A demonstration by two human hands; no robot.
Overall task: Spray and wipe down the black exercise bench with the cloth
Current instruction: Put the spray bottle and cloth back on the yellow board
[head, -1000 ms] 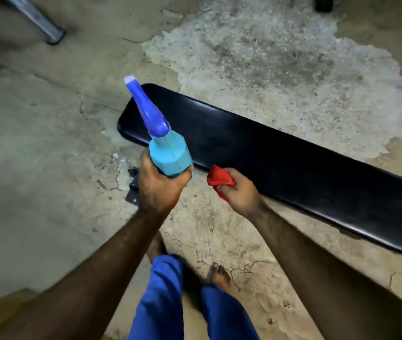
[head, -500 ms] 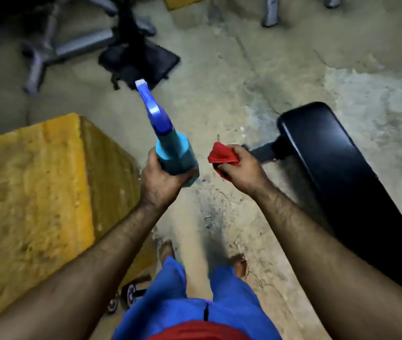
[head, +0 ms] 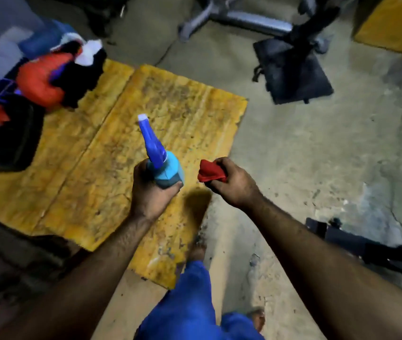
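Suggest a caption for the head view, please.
Left hand holds spray bottle, right hand grips red cloth.

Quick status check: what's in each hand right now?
Left hand grips spray bottle. Right hand grips red cloth. Yellow block below; bench top unseen.

blue spray bottle (head: 164, 165), red cloth (head: 211, 171), yellow platform (head: 101, 153).

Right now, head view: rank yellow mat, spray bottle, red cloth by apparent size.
1. yellow mat, clearly largest
2. spray bottle, gripped by the left hand
3. red cloth, bunched in the right hand, partly hidden
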